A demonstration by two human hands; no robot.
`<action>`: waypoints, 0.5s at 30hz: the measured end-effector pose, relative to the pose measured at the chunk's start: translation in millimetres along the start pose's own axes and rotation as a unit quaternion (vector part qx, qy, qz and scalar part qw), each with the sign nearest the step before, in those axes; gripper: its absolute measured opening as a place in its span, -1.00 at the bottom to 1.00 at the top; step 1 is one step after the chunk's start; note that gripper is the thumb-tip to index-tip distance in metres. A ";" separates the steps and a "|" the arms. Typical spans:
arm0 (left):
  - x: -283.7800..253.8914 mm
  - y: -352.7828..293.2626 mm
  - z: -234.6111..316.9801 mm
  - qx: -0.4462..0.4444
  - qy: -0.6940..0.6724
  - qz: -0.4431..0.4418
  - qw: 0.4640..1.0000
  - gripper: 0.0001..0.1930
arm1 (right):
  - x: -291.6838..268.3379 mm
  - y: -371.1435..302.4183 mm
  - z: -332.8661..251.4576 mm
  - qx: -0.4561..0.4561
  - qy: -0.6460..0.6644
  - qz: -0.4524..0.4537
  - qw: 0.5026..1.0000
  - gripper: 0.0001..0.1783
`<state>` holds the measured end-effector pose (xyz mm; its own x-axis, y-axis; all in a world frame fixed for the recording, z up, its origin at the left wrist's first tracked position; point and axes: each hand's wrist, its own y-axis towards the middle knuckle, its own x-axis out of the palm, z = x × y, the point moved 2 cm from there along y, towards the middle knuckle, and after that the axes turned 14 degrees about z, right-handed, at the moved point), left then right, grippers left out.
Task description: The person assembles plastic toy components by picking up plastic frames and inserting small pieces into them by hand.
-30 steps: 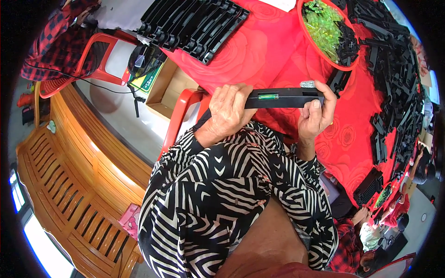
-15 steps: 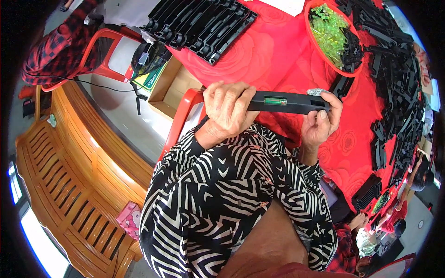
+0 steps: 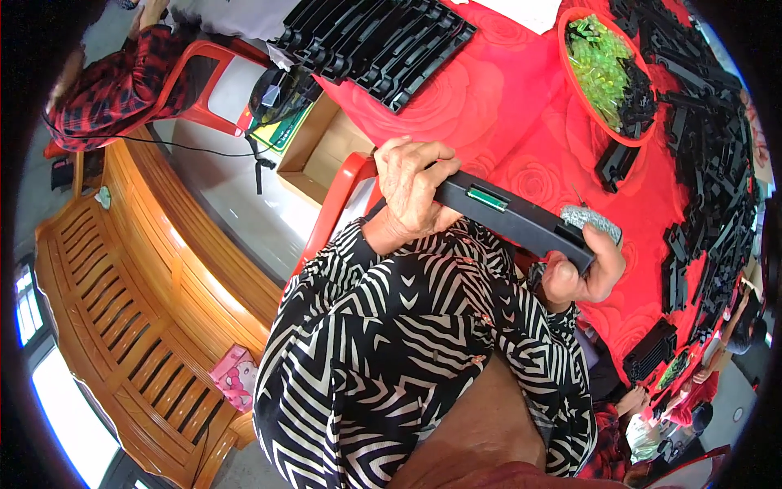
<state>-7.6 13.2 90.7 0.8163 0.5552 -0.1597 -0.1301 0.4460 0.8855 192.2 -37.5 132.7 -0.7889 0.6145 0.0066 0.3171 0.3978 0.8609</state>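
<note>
A black spirit level body (image 3: 513,213) with a green vial (image 3: 487,198) set in its window is held between my two hands, above my lap near the edge of the red-covered table. My left hand (image 3: 415,189) is closed around its left end. At the right end, my right hand (image 3: 588,273) grips it with thumb and fingers. A silver-grey wrapping (image 3: 595,224) shows on a finger of that hand, behind the level. The level slopes down to the right.
An orange-red basin (image 3: 634,140) of green vials (image 3: 599,65) and small black parts stands on the table (image 3: 521,122). Black level bodies (image 3: 375,45) lie in rows, others are heaped (image 3: 709,155) at right. A red chair (image 3: 346,187), cardboard box (image 3: 322,159), wooden bench (image 3: 147,326) and other people surround me.
My right hand has moved down and toward me, tilting the level's right end lower. The whole view has shifted a little to the right. Both hands keep their hold.
</note>
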 end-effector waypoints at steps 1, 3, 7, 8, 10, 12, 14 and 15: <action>-1.3 -0.2 -0.4 0.016 0.008 -0.003 1.000 -0.63 | 14.5 -0.5 -1.4 -0.095 -0.031 0.108 0.989 -0.50; -2.4 -1.4 -1.0 0.032 0.016 -0.006 0.999 -0.64 | 15.4 -2.6 -3.4 -0.117 -0.034 0.120 0.985 -0.51; -1.1 -5.4 -2.6 0.040 0.013 -0.009 0.999 -0.62 | 19.2 -0.2 -5.1 -0.199 -0.027 0.118 0.972 -0.54; -1.3 -6.1 -3.1 0.038 0.006 -0.007 0.999 -0.62 | 20.8 -0.5 -5.4 -0.231 -0.014 0.118 0.966 -0.55; -0.4 -1.0 0.1 0.023 -0.017 -0.014 0.999 -0.63 | 18.2 0.2 -10.6 -0.220 -0.037 0.118 0.968 -0.57; 0.9 3.3 2.3 0.007 -0.038 -0.023 0.999 -0.65 | 17.6 0.7 -11.9 -0.231 0.008 0.086 0.969 -0.56; 1.6 5.5 2.8 -0.009 -0.070 -0.012 0.997 -0.67 | 26.2 0.9 -16.9 -0.225 -0.007 0.143 0.964 -0.58; -0.1 6.6 4.2 -0.008 -0.069 -0.013 0.997 -0.67 | 22.9 -0.5 -16.4 -0.242 0.018 0.133 0.961 -0.59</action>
<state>-6.2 13.1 98.4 0.8895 0.4411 -0.1195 -0.1159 0.4707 0.8746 165.3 -34.7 140.7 -0.7340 0.6238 0.2684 0.2347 -0.1379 0.9622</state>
